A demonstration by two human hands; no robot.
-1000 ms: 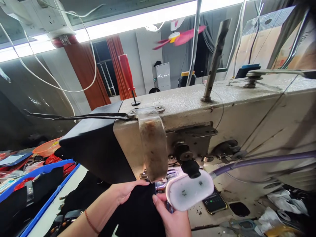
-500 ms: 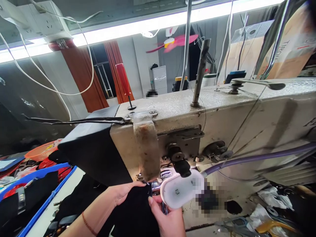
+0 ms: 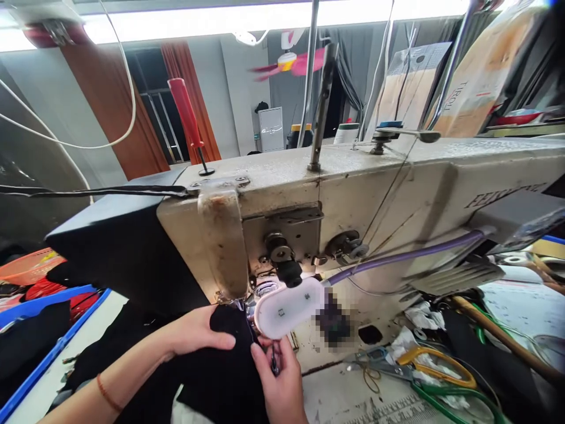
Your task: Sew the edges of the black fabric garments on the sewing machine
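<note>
Pale worktop (image 3: 326,391) spreads beneath everything, with yellow-handled scissors (image 3: 412,355) off to the right. Black cloth (image 3: 220,377) lies on it, its upper end reaching the needle area of the sewing machine (image 3: 366,194). The right hand (image 3: 282,374) is nearly closed, thumb and fingers pinching the cloth's right edge beside a slim dark piece (image 3: 275,364); whether it grips that too, I cannot tell. Across the cloth, the left hand (image 3: 200,330) lies with thumb and forefinger spread, pressing rather than clutching. Uneven pull between them could skew or pucker the cloth, and the white lamp (image 3: 291,312) crowds the view, so fingertips might stray too close. Farther back, a pink fan (image 3: 304,63) shows.
</note>
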